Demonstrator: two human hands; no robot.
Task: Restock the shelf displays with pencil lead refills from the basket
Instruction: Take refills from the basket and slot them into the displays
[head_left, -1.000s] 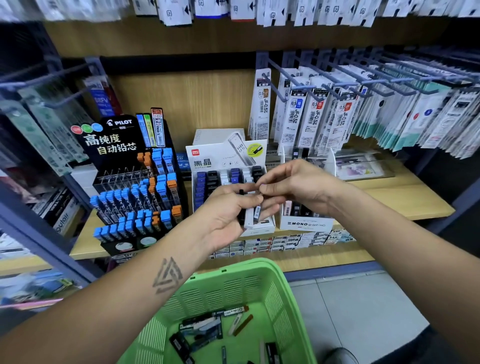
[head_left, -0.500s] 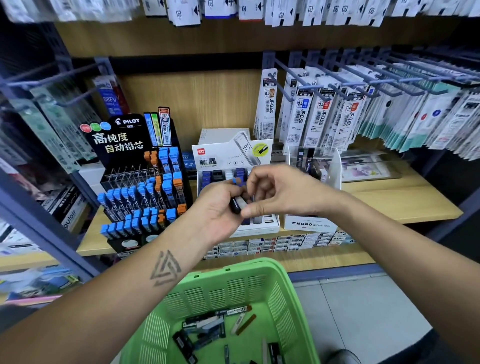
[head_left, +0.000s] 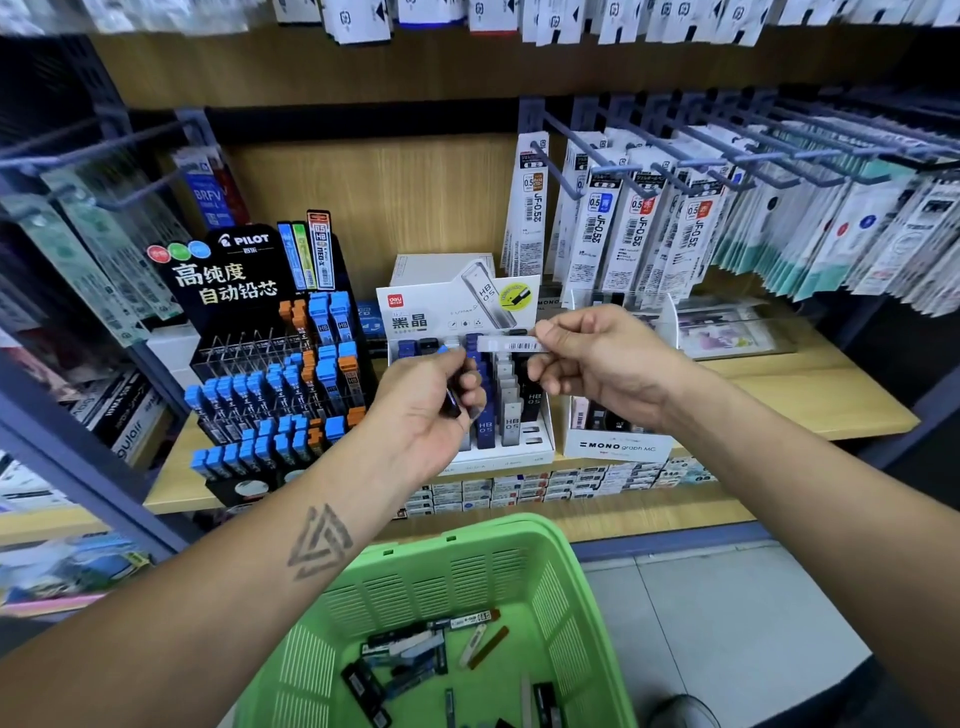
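My right hand (head_left: 597, 364) pinches a clear lead refill case (head_left: 506, 344) with a barcode, holding it level over the white Deli display box (head_left: 493, 452). My left hand (head_left: 431, 405) grips a small bunch of dark and blue-capped refill cases (head_left: 457, 400) just in front of that box. The box holds rows of blue, grey and black HB 0.5 cases. Below my arms sits a green basket (head_left: 566, 613) with several loose refill cases (head_left: 415, 654) on its bottom.
A black Pilot rack (head_left: 270, 395) of blue and orange refills stands to the left. A Mono graph box (head_left: 618, 447) stands to the right. Hooks with hanging pen refill packs (head_left: 639, 228) jut out above. Small boxes line the lower shelf edge.
My right hand has pulled one clear case out of the bunch in my left hand and lifted it up and to the right. The view has shifted slightly.
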